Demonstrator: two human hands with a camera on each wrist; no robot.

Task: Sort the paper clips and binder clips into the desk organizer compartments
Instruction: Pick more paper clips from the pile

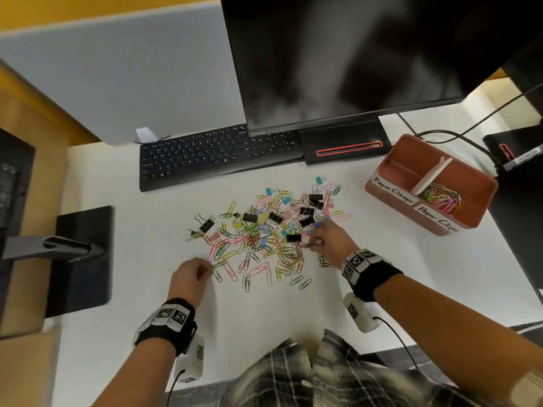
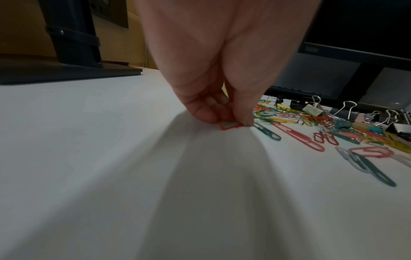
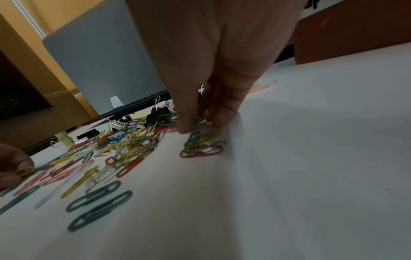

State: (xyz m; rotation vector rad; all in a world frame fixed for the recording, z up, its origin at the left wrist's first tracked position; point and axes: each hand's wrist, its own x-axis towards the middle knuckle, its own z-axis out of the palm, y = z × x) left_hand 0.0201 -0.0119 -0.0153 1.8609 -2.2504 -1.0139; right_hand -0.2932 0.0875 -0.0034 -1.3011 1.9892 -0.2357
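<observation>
left hand (image 2: 213, 58) pinches orange clip (image 2: 229, 125) | right hand (image 3: 213, 58) pinches what looks like green clip (image 1: 308, 245) | organizer (image 1: 482, 195) right

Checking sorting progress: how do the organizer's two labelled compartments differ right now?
The Paper Clips compartment holds a heap of coloured paper clips; the Paper Clamps compartment looks bare. The Paper Clips compartment sits nearer the person, the Paper Clamps compartment nearer the monitor stand. Both share the brown organizer, split by a white divider, each with a handwritten label.

One desk organizer (image 1: 482, 201) (two compartments), perhaps eight black binder clips (image 1: 275, 217), countless paper clips (image 1: 258, 268).
</observation>
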